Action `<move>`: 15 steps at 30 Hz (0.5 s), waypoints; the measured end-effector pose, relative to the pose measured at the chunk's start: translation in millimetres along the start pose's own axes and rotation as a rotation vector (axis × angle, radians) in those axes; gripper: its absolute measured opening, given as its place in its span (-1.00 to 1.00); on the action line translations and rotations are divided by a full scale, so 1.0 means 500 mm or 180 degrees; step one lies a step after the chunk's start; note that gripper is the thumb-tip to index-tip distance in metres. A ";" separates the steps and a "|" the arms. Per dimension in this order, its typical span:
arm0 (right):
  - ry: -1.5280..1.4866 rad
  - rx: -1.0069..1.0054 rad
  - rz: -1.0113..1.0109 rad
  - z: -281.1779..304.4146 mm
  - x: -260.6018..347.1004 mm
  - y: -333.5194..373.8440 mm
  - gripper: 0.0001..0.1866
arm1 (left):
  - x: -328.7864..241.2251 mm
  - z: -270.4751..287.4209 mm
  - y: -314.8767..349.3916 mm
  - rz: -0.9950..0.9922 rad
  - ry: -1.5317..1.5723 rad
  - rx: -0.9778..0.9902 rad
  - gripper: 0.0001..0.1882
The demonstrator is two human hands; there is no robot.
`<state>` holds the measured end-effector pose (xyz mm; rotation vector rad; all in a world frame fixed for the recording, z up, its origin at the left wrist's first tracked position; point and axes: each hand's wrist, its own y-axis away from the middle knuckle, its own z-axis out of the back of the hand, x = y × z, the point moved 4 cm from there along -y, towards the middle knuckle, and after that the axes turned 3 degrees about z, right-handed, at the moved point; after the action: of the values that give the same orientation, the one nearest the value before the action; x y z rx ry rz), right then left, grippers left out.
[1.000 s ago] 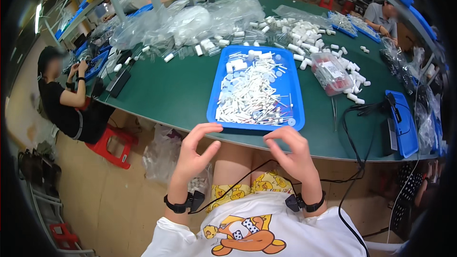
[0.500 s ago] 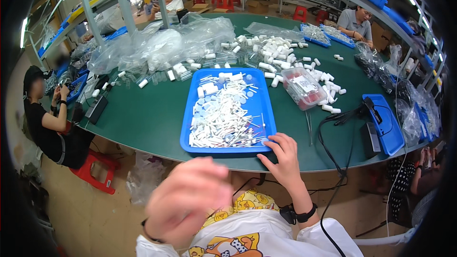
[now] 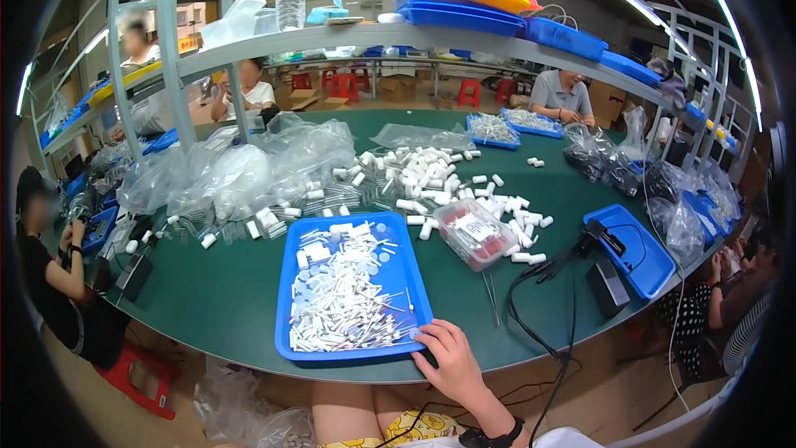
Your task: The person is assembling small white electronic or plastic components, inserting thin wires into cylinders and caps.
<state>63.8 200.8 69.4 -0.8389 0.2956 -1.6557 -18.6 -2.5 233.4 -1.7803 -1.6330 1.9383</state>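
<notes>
A blue tray sits at the table's near edge, heaped with small white sticks, some with reddish parts, and a few white caps and translucent discs. My right hand grips its near right corner, thumb at the front edge and fingers over the right rim. By those fingertips lies a translucent disc inside the tray. What is under the fingers is partly hidden. My left hand is out of the picture.
Beyond the tray spread white cylindrical caps, clear tubes and plastic bags. A clear box with red contents, tweezers, black cables and another blue tray lie rightward. A metal shelf spans above; several people sit around.
My left hand, blurred in front of the tray before, has dropped out of view. The view has tilted upward, showing more of the shelf. My right hand stays at the tray's corner.
</notes>
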 end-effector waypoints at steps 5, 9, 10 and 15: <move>0.0029 -0.0032 -0.0011 0.010 -0.009 0.004 -0.71 | 0.020 -0.003 -0.001 0.0258 0.0017 -0.0039 -0.77; 0.0142 -0.0085 0.0028 0.021 -0.018 0.002 -0.70 | 0.022 -0.007 0.004 0.0320 0.0047 -0.0070 -0.78; 0.0122 -0.0099 0.0036 0.020 -0.015 0.006 -0.70 | 0.023 -0.008 0.012 0.0353 0.0063 -0.0101 -0.78; 0.0112 -0.0046 0.0094 0.006 -0.017 0.010 -0.70 | 0.037 -0.010 0.019 0.0447 0.0102 -0.0324 -0.78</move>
<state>69.7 208.1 65.5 -0.8133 0.3433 -1.6436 -15.7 8.1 215.4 -2.0040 -1.6674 1.9017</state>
